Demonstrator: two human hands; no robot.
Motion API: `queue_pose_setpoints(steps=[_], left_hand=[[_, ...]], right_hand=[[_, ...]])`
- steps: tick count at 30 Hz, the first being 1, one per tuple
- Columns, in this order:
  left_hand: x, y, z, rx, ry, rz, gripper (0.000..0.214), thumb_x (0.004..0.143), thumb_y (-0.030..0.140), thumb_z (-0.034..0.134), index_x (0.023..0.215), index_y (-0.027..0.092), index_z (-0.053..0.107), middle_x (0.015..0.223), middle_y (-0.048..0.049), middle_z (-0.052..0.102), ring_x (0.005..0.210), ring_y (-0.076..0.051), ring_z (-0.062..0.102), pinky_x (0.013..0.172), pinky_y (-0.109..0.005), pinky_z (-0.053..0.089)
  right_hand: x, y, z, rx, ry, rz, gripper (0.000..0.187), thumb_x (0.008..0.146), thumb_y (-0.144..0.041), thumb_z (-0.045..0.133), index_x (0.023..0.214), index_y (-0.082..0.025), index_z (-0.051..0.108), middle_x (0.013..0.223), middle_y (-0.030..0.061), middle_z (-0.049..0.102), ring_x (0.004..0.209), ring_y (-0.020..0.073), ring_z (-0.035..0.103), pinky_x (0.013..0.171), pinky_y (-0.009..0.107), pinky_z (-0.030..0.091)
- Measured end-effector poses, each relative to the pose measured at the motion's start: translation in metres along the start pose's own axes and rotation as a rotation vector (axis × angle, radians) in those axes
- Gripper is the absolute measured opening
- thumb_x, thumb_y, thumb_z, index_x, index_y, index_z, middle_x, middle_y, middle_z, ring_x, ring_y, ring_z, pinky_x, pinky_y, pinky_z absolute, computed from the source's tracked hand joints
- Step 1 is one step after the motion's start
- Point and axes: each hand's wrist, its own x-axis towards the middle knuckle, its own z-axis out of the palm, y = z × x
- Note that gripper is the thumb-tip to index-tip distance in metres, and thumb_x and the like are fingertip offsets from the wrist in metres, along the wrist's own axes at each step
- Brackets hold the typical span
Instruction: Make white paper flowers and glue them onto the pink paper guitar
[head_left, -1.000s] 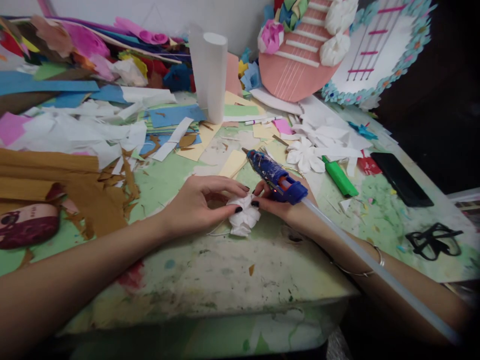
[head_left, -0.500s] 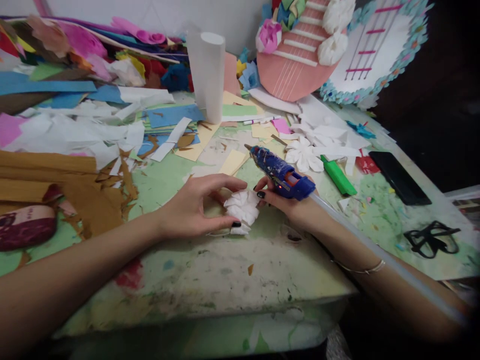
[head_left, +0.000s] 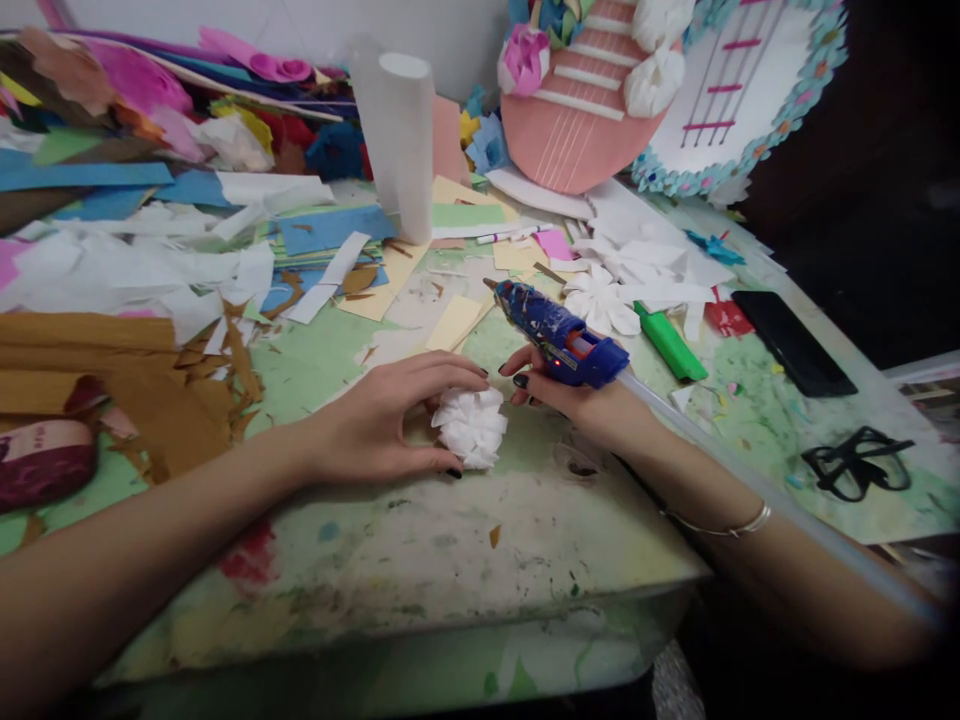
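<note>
A white paper flower [head_left: 471, 427] with layered, crinkled petals sits low over the table in front of me. My left hand [head_left: 386, 418] curves around its left side, thumb at the near edge and fingers at the far edge. Just right of the flower, apart from it, is my right hand [head_left: 570, 395]. It holds a blue glue gun [head_left: 559, 333], whose nozzle points up and to the left; a small red light glows on its side. The palm and thumb hide the gun's handle. A long pale glue stick [head_left: 675, 420] trails from its back over my forearm.
Brown paper [head_left: 169, 410] and white scraps [head_left: 150, 265] cover the left side. A white roll [head_left: 409, 150] stands at the back, near a pink guitar-like decoration [head_left: 581, 135]. To the right lie a flat white flower [head_left: 601, 300], a green packet [head_left: 670, 343], a phone [head_left: 793, 343] and black-framed glasses [head_left: 855, 463].
My right fingers have come away from the flower, which they were touching. The flower has turned slightly, showing its petals more from above. The whole view has shifted a little.
</note>
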Motion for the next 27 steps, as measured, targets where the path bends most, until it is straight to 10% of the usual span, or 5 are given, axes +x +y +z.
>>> queue_pose_setpoints(steps=[27], left_hand=[[-0.002, -0.001, 0.004, 0.017, 0.076, -0.162, 0.047, 0.074, 0.041, 0.073, 0.114, 0.023, 0.057, 0.106, -0.0071, 0.068, 0.094, -0.023, 0.063, 0.081, -0.032, 0.048]], right_hand=[[-0.008, 0.0, 0.01, -0.048, -0.091, -0.119, 0.021, 0.074, -0.025, 0.071, 0.089, -0.024, 0.056, 0.084, -0.0031, 0.068, 0.054, 0.0114, 0.063, 0.057, 0.028, 0.05]])
